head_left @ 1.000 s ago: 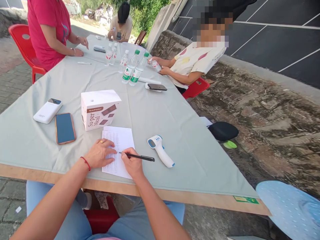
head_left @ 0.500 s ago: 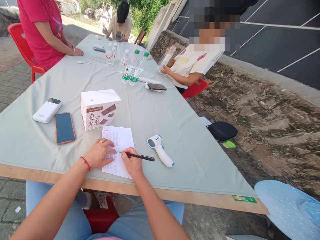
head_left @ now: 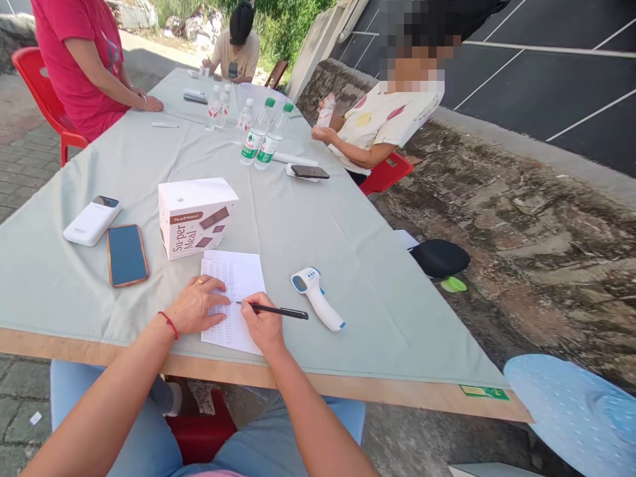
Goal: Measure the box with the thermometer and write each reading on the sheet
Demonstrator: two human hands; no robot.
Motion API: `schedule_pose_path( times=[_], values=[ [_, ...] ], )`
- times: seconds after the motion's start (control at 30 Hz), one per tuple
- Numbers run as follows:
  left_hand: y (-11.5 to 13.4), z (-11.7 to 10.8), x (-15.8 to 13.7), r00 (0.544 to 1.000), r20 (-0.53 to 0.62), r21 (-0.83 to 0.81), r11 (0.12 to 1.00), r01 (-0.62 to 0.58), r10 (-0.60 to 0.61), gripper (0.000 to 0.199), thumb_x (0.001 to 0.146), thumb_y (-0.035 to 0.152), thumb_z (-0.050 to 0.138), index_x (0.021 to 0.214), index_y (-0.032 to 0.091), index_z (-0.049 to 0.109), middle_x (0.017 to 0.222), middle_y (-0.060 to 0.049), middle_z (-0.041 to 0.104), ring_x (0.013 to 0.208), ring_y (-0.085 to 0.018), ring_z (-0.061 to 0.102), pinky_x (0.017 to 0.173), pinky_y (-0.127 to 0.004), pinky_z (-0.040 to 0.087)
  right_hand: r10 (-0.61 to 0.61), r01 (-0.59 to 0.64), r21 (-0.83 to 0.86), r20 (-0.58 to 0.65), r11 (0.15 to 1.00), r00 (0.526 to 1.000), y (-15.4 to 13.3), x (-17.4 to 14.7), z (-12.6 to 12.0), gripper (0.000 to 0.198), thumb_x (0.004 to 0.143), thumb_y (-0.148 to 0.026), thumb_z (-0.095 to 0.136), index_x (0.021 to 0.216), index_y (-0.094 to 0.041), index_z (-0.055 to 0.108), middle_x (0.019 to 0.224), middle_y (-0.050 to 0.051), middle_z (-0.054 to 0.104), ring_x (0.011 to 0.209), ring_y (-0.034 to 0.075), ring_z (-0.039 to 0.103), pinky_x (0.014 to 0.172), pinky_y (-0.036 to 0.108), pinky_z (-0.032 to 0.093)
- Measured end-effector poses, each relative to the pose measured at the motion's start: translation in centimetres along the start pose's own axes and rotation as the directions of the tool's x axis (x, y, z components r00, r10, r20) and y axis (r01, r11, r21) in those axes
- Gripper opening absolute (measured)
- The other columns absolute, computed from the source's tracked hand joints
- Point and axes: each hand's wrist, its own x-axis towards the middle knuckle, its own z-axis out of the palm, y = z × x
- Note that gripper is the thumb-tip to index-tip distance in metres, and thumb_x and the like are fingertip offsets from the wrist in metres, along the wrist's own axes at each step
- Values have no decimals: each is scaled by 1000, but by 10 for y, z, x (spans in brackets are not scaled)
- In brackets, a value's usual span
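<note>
1. The sheet of paper (head_left: 232,299) lies near the front edge of the table (head_left: 348,238), on the grey-green cloth, with rows of small print too fine to read.
2. The left hand (head_left: 197,306) rests flat on the left part of the sheet, fingers spread and holding nothing; a ring shows on one finger and a red string on the wrist.
3. The right hand (head_left: 263,324) is closed around a black pen (head_left: 273,309), which lies almost level, its tip on the sheet just beside the left fingertips and its back end pointing right.
4. The two hands are close together over the lower half of the sheet but do not touch.
5. A white box (head_left: 196,216) stands just behind the sheet; its front reads "NutriMotion" on a brown band and "Su-per Meal" running up the side.
6. A white and blue forehead thermometer (head_left: 316,297) lies on the cloth just right of the pen.
7. A phone (head_left: 126,254) lies face up left of the box, with a white power bank (head_left: 92,220) beside it; its lettering is too small to read.
8. Water bottles (head_left: 257,136) with green caps and green labels stand further along the table; the label text is not legible.
9. Other people sit around the far end, one holding a small bottle (head_left: 326,112).
</note>
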Motion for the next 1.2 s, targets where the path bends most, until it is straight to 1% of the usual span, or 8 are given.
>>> schedule_pose_path(
  times=[0.67,0.8,0.9,0.93,0.97,1.07,1.13,1.2],
  values=[
    [-1,0,-1,1000,3,-4,1000,-4,4,25,83,32,65,107,26,70,121,-6,57,112,-26,50,99,-46,38,-2,2,-29,2,1000,1000,2,-1,0,19,74,-38,52,66,-21,53,58,-2,52,55,15,47,54,25,41],
    [-3,1,-1,1000,-9,-26,999,-23,23,24,82,31,66,105,25,69,119,-6,57,111,-26,51,97,-45,40,-79,77,-35,-74,996,994,1,0,-8,22,83,-40,52,75,-20,56,65,0,56,59,16,51,57,26,44],
    [-5,-2,-1,982,-187,-70,997,-24,11,20,86,30,59,104,21,66,115,-8,57,106,-23,52,94,-42,42,-238,230,-136,-53,964,970,4,9,-21,21,91,-35,48,93,-19,62,85,5,62,77,19,59,69,29,49],
    [-7,-4,-1,951,-306,-85,996,10,-36,18,88,29,56,102,20,63,112,-8,56,104,-21,52,93,-41,43,-301,294,-190,-9,937,954,7,14,-26,22,94,-31,45,100,-19,63,93,6,62,84,20,60,73,31,49],
    [-8,-6,-1,891,-443,-101,993,62,-101,16,89,28,53,101,19,59,109,-8,55,102,-20,52,92,-40,44,-356,356,-250,48,901,933,11,20,-30,26,95,-26,40,106,-19,63,98,8,61,90,21,60,76,32,50],
    [-17,-13,-1,581,-761,-192,955,225,-290,15,86,28,55,96,18,48,102,-8,51,103,-20,50,88,-38,46,-424,481,-409,228,775,877,23,36,-37,39,93,-12,33,116,-18,63,103,12,60,94,25,59,77,37,50],
    [-27,-18,0,425,-823,-282,920,271,-377,29,81,29,60,102,18,45,109,-11,48,111,-23,46,89,-40,47,-423,532,-454,325,715,846,29,43,-39,45,89,-6,32,118,-19,63,102,12,61,92,25,58,78,39,50],
    [-38,-23,1,371,-787,-410,868,282,-492,52,74,32,67,117,17,41,124,-15,42,122,-27,40,97,-44,45,-429,551,-471,348,689,834,32,47,-44,48,87,-4,31,120,-21,62,105,12,61,94,25,57,82,40,49]
  ],
)
